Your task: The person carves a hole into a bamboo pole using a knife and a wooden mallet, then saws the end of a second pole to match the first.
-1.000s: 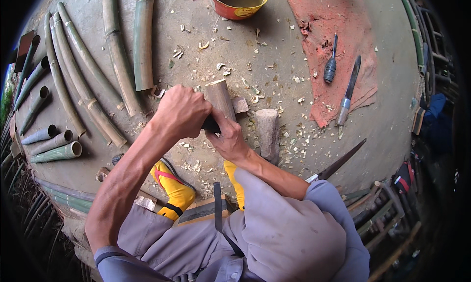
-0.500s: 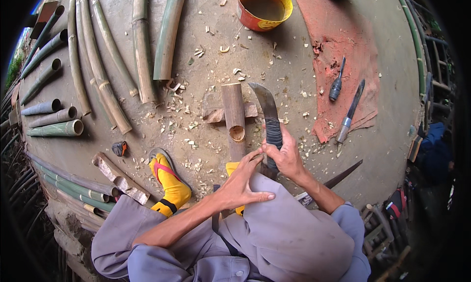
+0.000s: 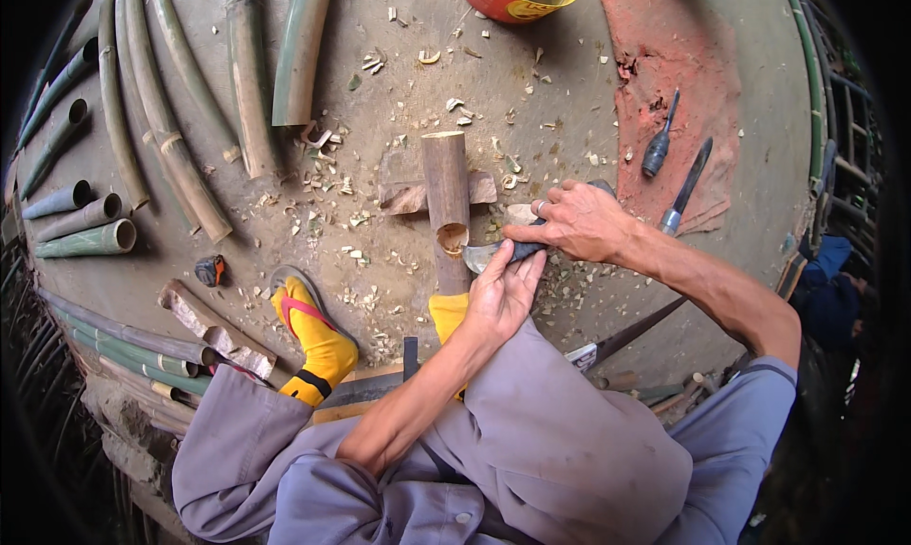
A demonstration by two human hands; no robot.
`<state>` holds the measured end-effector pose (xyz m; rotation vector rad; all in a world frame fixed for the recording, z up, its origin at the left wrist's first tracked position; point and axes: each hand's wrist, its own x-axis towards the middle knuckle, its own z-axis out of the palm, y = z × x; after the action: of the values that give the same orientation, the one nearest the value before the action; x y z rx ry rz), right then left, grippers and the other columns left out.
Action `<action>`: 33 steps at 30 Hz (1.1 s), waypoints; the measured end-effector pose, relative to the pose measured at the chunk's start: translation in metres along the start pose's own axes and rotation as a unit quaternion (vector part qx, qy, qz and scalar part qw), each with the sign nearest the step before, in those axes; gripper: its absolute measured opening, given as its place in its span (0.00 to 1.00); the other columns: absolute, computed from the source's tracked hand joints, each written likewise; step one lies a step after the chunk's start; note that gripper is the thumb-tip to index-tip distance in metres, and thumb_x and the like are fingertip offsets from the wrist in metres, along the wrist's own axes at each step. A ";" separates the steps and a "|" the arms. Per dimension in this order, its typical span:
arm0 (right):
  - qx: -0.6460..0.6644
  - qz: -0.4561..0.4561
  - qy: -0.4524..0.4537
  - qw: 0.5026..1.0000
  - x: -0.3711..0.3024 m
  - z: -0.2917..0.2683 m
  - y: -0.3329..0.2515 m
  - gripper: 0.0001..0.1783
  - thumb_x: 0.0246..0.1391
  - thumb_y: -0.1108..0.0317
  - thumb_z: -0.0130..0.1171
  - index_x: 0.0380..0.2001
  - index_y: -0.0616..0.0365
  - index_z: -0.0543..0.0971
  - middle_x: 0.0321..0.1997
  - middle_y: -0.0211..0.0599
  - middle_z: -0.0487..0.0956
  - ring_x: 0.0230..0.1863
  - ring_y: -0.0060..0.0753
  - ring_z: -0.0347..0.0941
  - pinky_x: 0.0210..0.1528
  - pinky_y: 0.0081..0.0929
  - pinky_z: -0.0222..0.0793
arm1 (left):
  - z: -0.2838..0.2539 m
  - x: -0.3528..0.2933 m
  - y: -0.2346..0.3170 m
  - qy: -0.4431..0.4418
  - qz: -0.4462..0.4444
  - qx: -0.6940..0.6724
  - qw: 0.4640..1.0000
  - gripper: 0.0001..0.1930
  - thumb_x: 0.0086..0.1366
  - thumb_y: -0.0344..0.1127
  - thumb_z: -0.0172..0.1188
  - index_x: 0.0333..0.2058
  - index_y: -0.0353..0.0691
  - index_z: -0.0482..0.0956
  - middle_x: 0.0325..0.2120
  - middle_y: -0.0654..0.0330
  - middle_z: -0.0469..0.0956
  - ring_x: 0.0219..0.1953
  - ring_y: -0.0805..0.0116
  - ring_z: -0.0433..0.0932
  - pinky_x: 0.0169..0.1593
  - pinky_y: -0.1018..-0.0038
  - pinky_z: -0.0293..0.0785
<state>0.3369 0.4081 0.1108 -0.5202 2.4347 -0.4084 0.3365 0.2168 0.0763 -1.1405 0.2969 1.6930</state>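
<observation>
A curved knife [image 3: 486,254] lies aslant over my raised knee, its blade tip turned left, close to the notch in a short bamboo piece [image 3: 444,180]. From above, my right hand [image 3: 581,221], a ring on one finger, grips the knife at its dark wrapped handle. My left hand [image 3: 503,300] has its thumb and fingers around the blade near the handle. The bamboo rests across a wooden block [image 3: 403,196], its near end at my yellow-socked foot [image 3: 446,313]. An open hole in its upper side shows pale cut wood.
Bamboo poles [image 3: 180,170] lie at the left, beside a tape measure [image 3: 210,270]. Wood shavings are strewn about the ground. On a red cloth [image 3: 678,33] at right are an awl-like tool [image 3: 657,147] and a straight knife [image 3: 685,189]. A bucket [image 3: 522,2] stands far ahead; a saw [image 3: 626,336] lies by my knee.
The knife has turned from upright to slanted, blade now towards the bamboo's notch. My right hand has shifted over its handle, and my left hand has come from my knee onto the blade.
</observation>
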 end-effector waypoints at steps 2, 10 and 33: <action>0.073 0.018 -0.065 0.995 0.006 -0.004 0.003 0.29 0.49 0.65 0.55 0.57 0.32 0.69 0.29 0.39 0.78 0.30 0.46 0.77 0.29 0.43 0.71 | 0.007 -0.003 0.005 0.051 0.003 0.026 0.998 0.16 0.70 0.36 0.49 0.51 0.32 0.68 0.51 0.51 0.72 0.55 0.61 0.71 0.62 0.68 0.69; 0.354 0.157 0.007 0.922 -0.008 0.045 -0.050 0.37 0.42 0.67 0.61 0.60 0.37 0.67 0.32 0.48 0.80 0.35 0.54 0.77 0.35 0.47 0.72 | 0.012 -0.014 0.032 0.141 -0.065 0.306 0.939 0.16 0.70 0.36 0.46 0.46 0.27 0.72 0.44 0.48 0.75 0.48 0.61 0.75 0.56 0.67 0.75; 0.023 0.270 0.248 0.930 0.005 0.051 -0.078 0.24 0.46 0.63 0.57 0.50 0.53 0.74 0.30 0.38 0.78 0.29 0.40 0.73 0.38 0.37 0.63 | -0.009 0.002 0.058 -0.036 -0.094 0.257 0.961 0.16 0.68 0.34 0.54 0.53 0.42 0.71 0.47 0.61 0.75 0.48 0.70 0.75 0.49 0.72 0.77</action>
<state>0.3862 0.3297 0.1004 0.3261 2.8936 -0.3885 0.2926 0.1866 0.0522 -0.6944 0.5302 1.3755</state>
